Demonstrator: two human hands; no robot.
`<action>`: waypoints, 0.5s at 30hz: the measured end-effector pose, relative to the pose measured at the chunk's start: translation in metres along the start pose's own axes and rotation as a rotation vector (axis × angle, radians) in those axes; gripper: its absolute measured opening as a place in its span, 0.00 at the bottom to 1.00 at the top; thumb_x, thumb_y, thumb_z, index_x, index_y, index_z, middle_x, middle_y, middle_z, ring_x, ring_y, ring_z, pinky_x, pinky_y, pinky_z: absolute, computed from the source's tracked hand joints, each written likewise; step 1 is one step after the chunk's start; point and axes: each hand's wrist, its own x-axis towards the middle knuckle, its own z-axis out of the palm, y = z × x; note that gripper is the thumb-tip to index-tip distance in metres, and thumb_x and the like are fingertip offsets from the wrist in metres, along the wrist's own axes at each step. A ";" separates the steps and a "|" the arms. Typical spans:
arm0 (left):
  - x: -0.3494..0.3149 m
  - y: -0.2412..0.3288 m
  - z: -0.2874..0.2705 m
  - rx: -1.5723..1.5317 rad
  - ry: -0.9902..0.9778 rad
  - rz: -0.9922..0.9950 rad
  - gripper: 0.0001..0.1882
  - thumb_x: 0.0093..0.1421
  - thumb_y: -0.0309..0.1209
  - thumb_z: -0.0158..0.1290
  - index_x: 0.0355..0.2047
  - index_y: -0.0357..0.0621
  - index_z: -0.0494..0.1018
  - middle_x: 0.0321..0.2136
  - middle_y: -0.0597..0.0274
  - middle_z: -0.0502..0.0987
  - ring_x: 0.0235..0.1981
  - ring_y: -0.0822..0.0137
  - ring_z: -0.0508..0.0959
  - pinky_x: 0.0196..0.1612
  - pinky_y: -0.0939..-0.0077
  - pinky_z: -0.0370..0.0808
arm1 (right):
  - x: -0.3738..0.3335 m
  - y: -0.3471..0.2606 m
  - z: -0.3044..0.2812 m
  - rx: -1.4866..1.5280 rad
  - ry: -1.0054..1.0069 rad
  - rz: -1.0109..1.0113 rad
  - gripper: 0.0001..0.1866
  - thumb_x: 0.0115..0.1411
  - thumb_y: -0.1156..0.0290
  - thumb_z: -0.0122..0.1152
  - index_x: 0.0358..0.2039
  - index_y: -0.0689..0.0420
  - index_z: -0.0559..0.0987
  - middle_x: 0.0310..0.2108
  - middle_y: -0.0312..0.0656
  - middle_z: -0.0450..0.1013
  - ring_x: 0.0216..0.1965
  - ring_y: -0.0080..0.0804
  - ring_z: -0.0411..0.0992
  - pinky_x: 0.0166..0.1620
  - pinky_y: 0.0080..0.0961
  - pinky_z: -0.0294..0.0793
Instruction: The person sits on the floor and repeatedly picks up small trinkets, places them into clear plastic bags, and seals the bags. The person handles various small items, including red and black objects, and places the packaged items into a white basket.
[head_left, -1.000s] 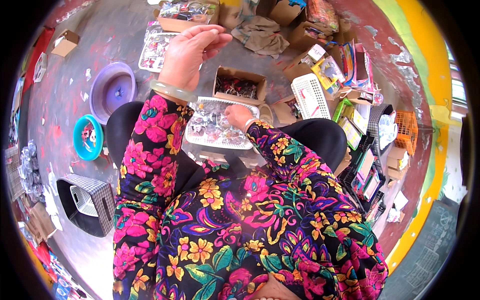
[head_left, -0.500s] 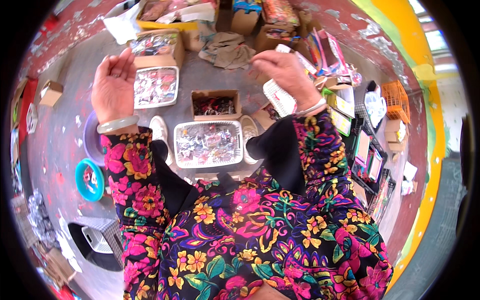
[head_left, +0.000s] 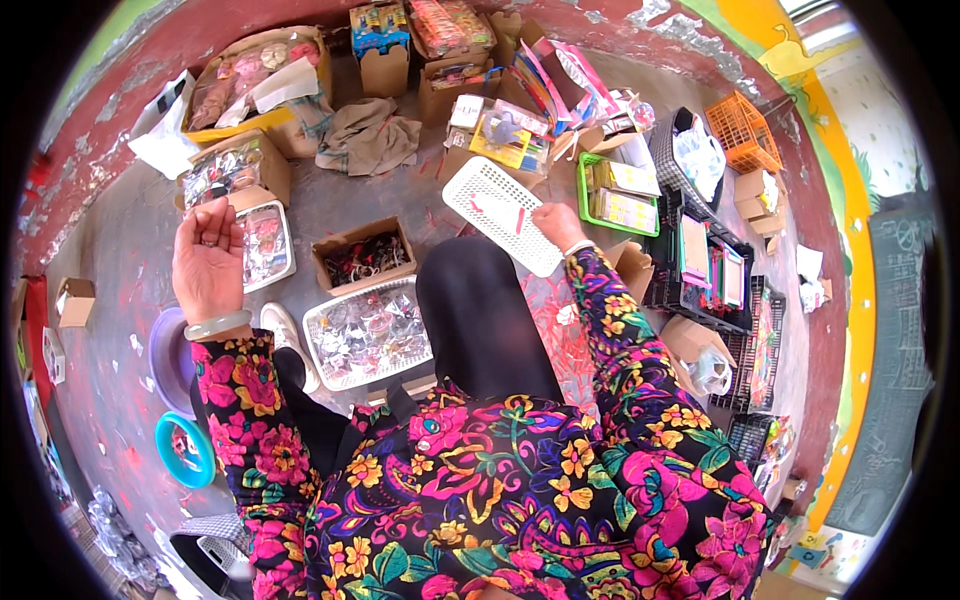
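Observation:
My right hand (head_left: 560, 224) is closed on the right-hand rim of a white plastic basket (head_left: 489, 192). The basket has a perforated bottom, with a few small red pieces lying in it. My left hand (head_left: 208, 260) is raised on the left, palm up, fingers stretched out and holding nothing. Below it in the picture, a white shoe (head_left: 290, 340) stands beside another white basket (head_left: 425, 352) full of small clear-wrapped items. Just beyond that basket is an open cardboard box (head_left: 322, 262) of dark and red small pieces.
A third white basket (head_left: 290, 262) of packets sits near my left hand. Purple (head_left: 163, 368) and turquoise (head_left: 204, 462) basins stand on the left. A green basket (head_left: 585, 185), black crates (head_left: 735, 318) and an orange crate (head_left: 742, 135) line the right. Brown cloth (head_left: 368, 138) lies farther away.
My view has turned right. My right hand has come down and taken hold of the white basket's rim. The left hand stays raised and open. My knee now rises in the middle.

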 end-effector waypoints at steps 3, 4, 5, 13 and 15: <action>-0.001 -0.002 -0.004 -0.001 -0.018 -0.040 0.08 0.61 0.33 0.44 0.29 0.43 0.68 0.35 0.58 0.76 0.40 0.66 0.74 0.44 0.73 0.70 | -0.003 -0.003 0.025 -0.104 0.038 -0.057 0.11 0.49 0.66 0.53 0.30 0.55 0.80 0.29 0.49 0.74 0.34 0.47 0.73 0.40 0.38 0.71; 0.000 -0.003 -0.004 -0.003 -0.027 -0.058 0.08 0.61 0.33 0.44 0.29 0.43 0.68 0.35 0.57 0.76 0.40 0.66 0.74 0.44 0.73 0.70 | 0.002 -0.003 0.034 -0.135 0.058 -0.060 0.12 0.49 0.66 0.53 0.32 0.55 0.79 0.31 0.50 0.74 0.35 0.47 0.73 0.40 0.38 0.71; 0.003 -0.008 -0.003 0.008 -0.053 -0.071 0.09 0.62 0.34 0.44 0.29 0.43 0.68 0.36 0.57 0.76 0.41 0.65 0.74 0.44 0.73 0.70 | 0.009 0.004 0.045 -0.167 0.079 -0.054 0.12 0.49 0.66 0.53 0.33 0.55 0.79 0.33 0.50 0.74 0.36 0.47 0.72 0.41 0.38 0.71; -0.007 -0.013 0.003 0.048 -0.046 -0.111 0.09 0.61 0.34 0.45 0.30 0.41 0.68 0.34 0.55 0.75 0.39 0.64 0.74 0.42 0.73 0.71 | 0.019 -0.047 0.053 -0.325 -0.083 -0.002 0.15 0.53 0.64 0.49 0.36 0.60 0.74 0.38 0.55 0.71 0.40 0.49 0.71 0.44 0.41 0.70; -0.010 -0.016 0.009 0.073 -0.050 -0.109 0.09 0.61 0.34 0.45 0.30 0.41 0.68 0.34 0.55 0.75 0.38 0.64 0.74 0.42 0.73 0.71 | 0.018 -0.049 0.053 -0.366 -0.055 0.060 0.13 0.52 0.66 0.50 0.34 0.58 0.76 0.36 0.52 0.73 0.39 0.47 0.73 0.42 0.39 0.71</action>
